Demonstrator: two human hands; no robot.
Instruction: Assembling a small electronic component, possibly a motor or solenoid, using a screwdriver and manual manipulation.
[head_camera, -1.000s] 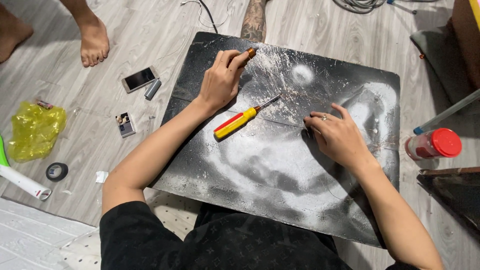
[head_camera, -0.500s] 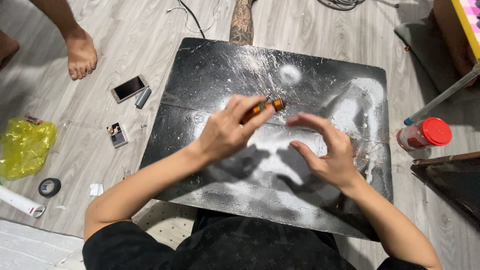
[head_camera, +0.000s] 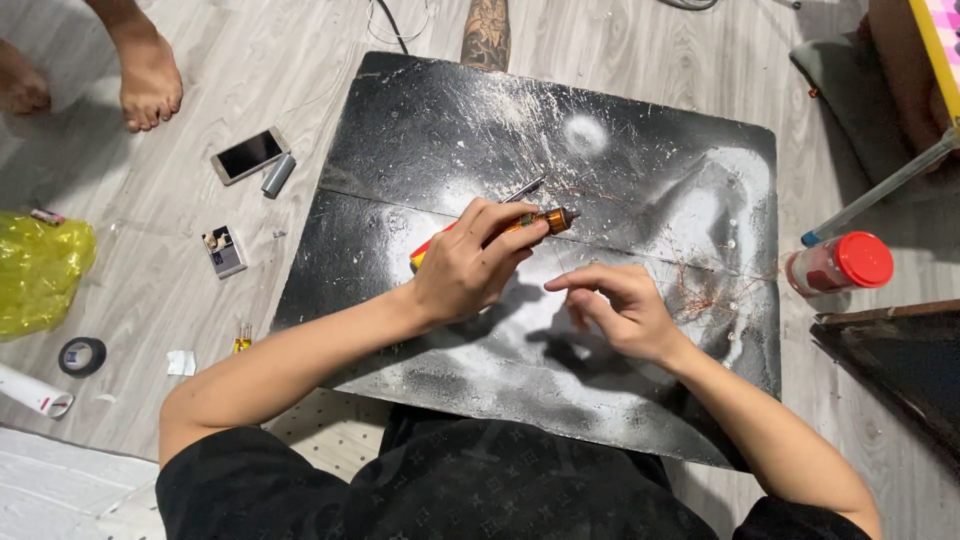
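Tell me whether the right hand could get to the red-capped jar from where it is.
Probably yes: the right hand is empty, and only bare board lies between it and the jar.

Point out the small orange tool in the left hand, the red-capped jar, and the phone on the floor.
small orange tool (head_camera: 545, 219), head view, on its amber barrel.
red-capped jar (head_camera: 864, 259), head view, on its red lid.
phone (head_camera: 249, 154), head view, on its dark screen.
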